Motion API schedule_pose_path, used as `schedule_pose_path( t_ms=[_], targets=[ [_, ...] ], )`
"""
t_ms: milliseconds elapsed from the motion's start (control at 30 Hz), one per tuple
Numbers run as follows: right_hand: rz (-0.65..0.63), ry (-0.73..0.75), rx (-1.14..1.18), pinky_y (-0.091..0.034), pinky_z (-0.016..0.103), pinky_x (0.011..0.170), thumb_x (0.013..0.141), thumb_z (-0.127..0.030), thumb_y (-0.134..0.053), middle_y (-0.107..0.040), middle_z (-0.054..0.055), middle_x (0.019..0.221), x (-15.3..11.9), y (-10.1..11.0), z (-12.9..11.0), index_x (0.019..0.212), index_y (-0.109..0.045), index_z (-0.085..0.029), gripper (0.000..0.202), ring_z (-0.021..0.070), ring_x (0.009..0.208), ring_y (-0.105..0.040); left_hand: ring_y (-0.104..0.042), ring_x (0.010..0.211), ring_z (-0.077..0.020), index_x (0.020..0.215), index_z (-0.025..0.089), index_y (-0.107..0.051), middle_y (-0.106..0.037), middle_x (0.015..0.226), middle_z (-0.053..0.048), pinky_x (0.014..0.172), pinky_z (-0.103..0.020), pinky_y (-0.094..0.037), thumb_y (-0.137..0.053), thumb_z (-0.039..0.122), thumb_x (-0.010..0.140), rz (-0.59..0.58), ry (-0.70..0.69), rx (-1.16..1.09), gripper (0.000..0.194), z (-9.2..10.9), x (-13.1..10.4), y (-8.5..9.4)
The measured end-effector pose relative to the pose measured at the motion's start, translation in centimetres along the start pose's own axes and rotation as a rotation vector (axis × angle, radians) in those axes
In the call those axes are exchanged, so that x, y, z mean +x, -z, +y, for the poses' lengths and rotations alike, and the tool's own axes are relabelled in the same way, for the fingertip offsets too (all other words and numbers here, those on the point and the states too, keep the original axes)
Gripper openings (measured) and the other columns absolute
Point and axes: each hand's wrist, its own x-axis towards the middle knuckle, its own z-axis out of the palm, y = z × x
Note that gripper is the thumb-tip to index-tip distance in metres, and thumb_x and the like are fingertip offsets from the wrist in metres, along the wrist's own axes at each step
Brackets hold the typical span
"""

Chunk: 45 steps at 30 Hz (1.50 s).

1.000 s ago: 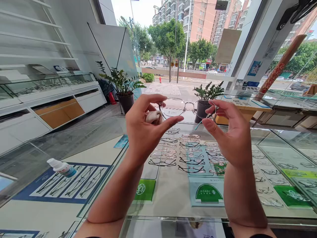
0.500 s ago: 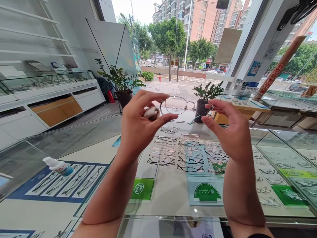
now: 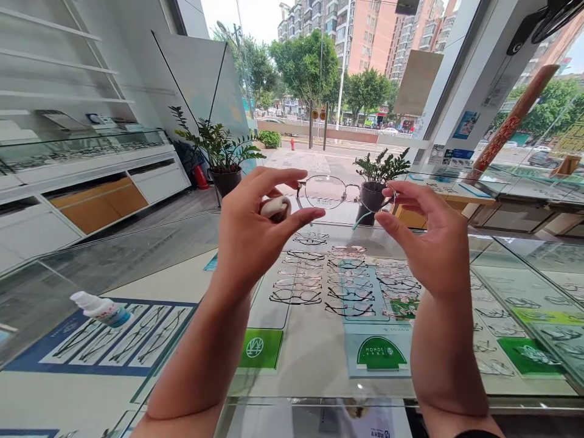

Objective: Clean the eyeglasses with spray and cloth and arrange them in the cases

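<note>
Now, with your left hand (image 3: 250, 218) and right hand (image 3: 431, 236) each pinching an outer end of the eyeglasses (image 3: 345, 193) at the centre of the frame, above the desk (image 3: 308, 368), press only the rims, hold them level, and spare the lenses (image 3: 325, 191) any fingerprints.

There're 2 hands (image 3: 246, 228), 1 held pr specs (image 3: 325, 192), 1 cloth (image 3: 275, 208), 1 btl (image 3: 104, 309) & 2 potted plants (image 3: 224, 163).

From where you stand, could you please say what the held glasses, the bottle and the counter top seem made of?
Glasses: probably polished metal, thin and greyish; turquoise temple tip perhaps plastic. Bottle: likely smooth plastic, white and opaque. Counter top: clear glossy glass, with reflections.
</note>
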Motion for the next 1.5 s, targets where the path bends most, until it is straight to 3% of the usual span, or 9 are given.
schedule_pose_path(
  t_ms=[233,533,667,933,1500],
  targets=[
    [-0.003,0.039,-0.003,-0.066,0.057,0.108,0.097,-0.04,-0.089,-0.084,0.008,0.126,0.0,0.1,0.3,0.132,-0.081,-0.032,0.037,0.0312,0.115,-0.078,-0.076,0.105,-0.0264,0.127,0.035,-0.082,-0.08,0.109,-0.005,0.085,-0.046,-0.067,-0.085,0.055,0.1,0.041,-0.035,0.022,0.034,0.2,-0.1,-0.1],
    [-0.013,0.043,-0.03,-0.063,0.059,0.113,0.098,-0.041,-0.088,-0.084,0.007,0.127,0.1,0.5,-0.2,0.131,-0.081,-0.033,0.035,0.0319,0.116,-0.078,-0.076,0.107,-0.0264,0.128,0.041,-0.084,-0.079,0.117,-0.004,0.089,-0.048,-0.067,-0.09,0.048,0.097,0.08,0.013,0.001,0.033,1.2,-0.4,-0.1],
    [-0.011,0.04,-0.065,-0.063,0.054,0.111,0.101,-0.042,-0.085,-0.084,0.006,0.132,0.1,0.5,0.0,0.135,-0.08,-0.034,0.036,0.0295,0.116,-0.078,-0.075,0.106,-0.0266,0.129,0.039,-0.084,-0.079,0.117,-0.005,0.09,-0.047,-0.067,-0.09,0.051,0.096,0.092,0.005,0.01,0.036,1.4,-0.6,-0.6],
    [-0.072,-0.031,-0.119,-0.066,0.045,0.102,0.104,-0.035,-0.079,-0.082,0.01,0.141,0.2,0.8,0.1,0.145,-0.078,-0.024,0.042,0.0266,0.121,-0.078,-0.074,0.106,-0.0253,0.123,0.032,-0.085,-0.078,0.114,-0.005,0.094,-0.042,-0.064,-0.096,0.042,0.092,0.118,0.022,0.043,0.035,2.1,-0.6,-1.4],
    [-0.135,-0.103,-0.085,-0.067,0.047,0.104,0.105,-0.04,-0.075,-0.079,0.009,0.146,0.3,1.3,0.7,0.144,-0.077,-0.028,0.04,0.0277,0.126,-0.076,-0.072,0.1,-0.0227,0.118,0.029,-0.084,-0.077,0.112,-0.005,0.09,-0.039,-0.063,-0.096,0.048,0.09,0.117,0.03,0.057,0.035,2.6,-1.0,-2.1]
  ],
)
